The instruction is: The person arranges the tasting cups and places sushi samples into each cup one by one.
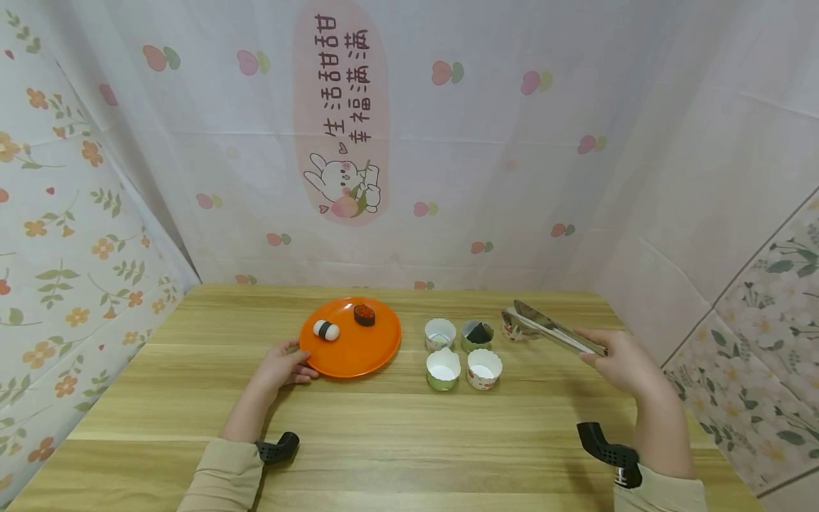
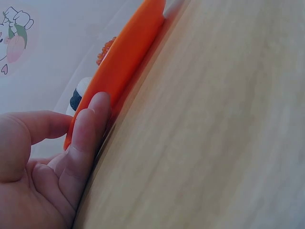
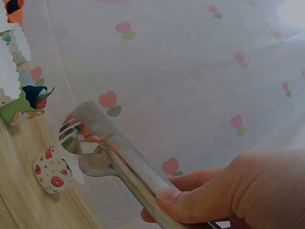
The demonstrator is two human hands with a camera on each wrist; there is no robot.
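Observation:
My left hand (image 1: 281,366) pinches the near left rim of an orange plate (image 1: 355,359), thumb on top and fingers beneath, as the left wrist view shows. On the plate lie a white sushi piece with a black band (image 1: 326,330) and a black-wrapped sushi piece with orange-red roe (image 1: 364,315). My right hand (image 1: 623,359) grips metal tongs (image 3: 128,157), which slant down to the left. Their ends, one slotted like a fork, hover by a strawberry-patterned paper cup (image 3: 53,171) at the back right. Between the tong ends I cannot tell whether anything is held.
Left of the tongs stands a green paper cup (image 1: 476,345) with a dark piece in it. Around it are a white cup (image 1: 440,334), a green-sided cup (image 1: 443,370) and a patterned cup (image 1: 483,370). Printed curtains (image 1: 499,178) surround the wooden table (image 1: 384,448).

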